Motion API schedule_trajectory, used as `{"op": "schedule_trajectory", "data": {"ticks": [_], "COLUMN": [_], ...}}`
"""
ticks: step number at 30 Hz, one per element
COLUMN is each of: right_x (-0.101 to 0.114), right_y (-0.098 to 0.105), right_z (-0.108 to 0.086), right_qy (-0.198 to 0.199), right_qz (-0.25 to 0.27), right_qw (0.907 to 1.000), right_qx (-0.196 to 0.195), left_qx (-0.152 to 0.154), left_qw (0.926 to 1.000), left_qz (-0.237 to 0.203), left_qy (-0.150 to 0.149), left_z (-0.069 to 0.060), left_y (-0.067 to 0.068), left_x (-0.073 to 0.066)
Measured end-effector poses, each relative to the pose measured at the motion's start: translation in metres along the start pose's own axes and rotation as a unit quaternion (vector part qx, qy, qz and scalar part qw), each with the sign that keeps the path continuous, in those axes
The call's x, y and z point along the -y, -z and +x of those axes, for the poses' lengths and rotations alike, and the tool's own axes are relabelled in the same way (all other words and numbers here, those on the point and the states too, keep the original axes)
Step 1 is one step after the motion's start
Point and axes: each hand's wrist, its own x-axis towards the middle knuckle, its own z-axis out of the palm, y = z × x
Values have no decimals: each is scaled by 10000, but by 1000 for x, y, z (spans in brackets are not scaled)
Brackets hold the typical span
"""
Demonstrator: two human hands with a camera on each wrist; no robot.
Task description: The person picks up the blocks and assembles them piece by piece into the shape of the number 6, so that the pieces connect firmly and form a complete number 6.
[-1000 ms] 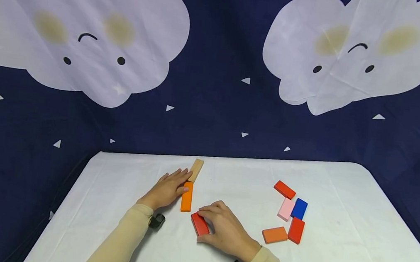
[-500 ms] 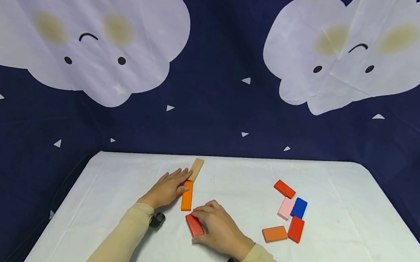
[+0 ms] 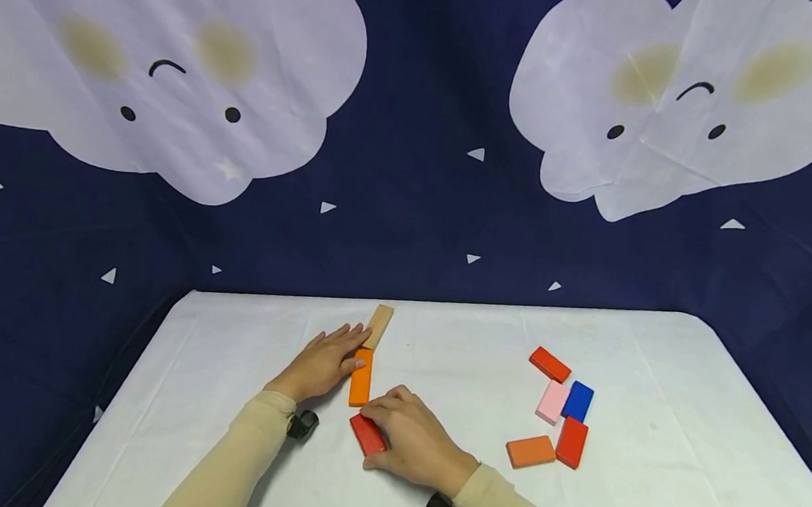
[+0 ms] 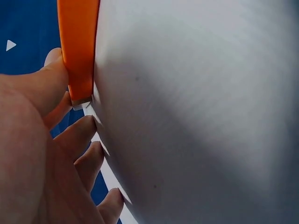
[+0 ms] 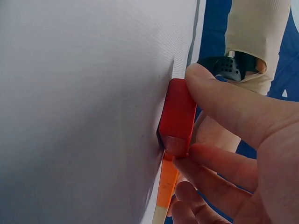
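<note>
The right hand [image 3: 422, 440] is working at the near middle of the white surface [image 3: 462, 355], and its grip is pinching a red block [image 3: 367, 435]: the thumb is pressing the near end and the fingers are holding the far end. This block is lying slantwise, with its far end pointing to the left.

Just beyond it, an orange block [image 3: 361, 382] is lying lengthwise, and a pale wooden block [image 3: 380, 324] is continuing the row towards the far edge. Whether the red block is touching the orange one, I cannot surely tell, because the fingers are covering part of this place.

The left hand [image 3: 316, 365] is resting at the left side of the row. Its grip is staying loosely spread, the thumb touching the orange block and the fingertips lying beside the wooden one.

On the right, well apart, five other blocks are lying close together: a second red block [image 3: 550, 363] at the far end, a pink block [image 3: 552, 402] beside a blue block [image 3: 577, 401], then a third red block [image 3: 571, 443] and a darker orange block [image 3: 530, 451] nearer. Behind the surface, a dark blue cloth [image 3: 428, 167] is hanging, showing white clouds.
</note>
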Motion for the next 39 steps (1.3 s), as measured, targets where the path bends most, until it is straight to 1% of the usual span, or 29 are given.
{"op": "schedule_trajectory", "data": {"ticks": [7, 17, 22, 27, 33, 39], "right_x": [5, 3, 3, 3, 3, 2], "right_y": [-4, -2, 1, 1, 1, -1], "right_z": [3, -2, -5, -5, -3, -1], "right_qy": [-83, -172, -137, -59, -54, -16], "right_qz": [-151, -44, 83, -12, -111, -155], "right_qw": [9999, 9998, 9999, 9999, 9999, 9999], "right_qx": [-16, 15, 62, 109, 5, -56], "left_qx": [8, 25, 31, 89, 13, 57], "left_qw": [10000, 10000, 10000, 9999, 10000, 10000], "left_qz": [-15, 46, 36, 16, 49, 73], "left_qy": [61, 24, 31, 75, 14, 3], "left_z": [-1, 1, 1, 1, 1, 1], "left_y": [-1, 1, 2, 0, 0, 1], "left_x": [0, 1, -1, -2, -2, -1]}}
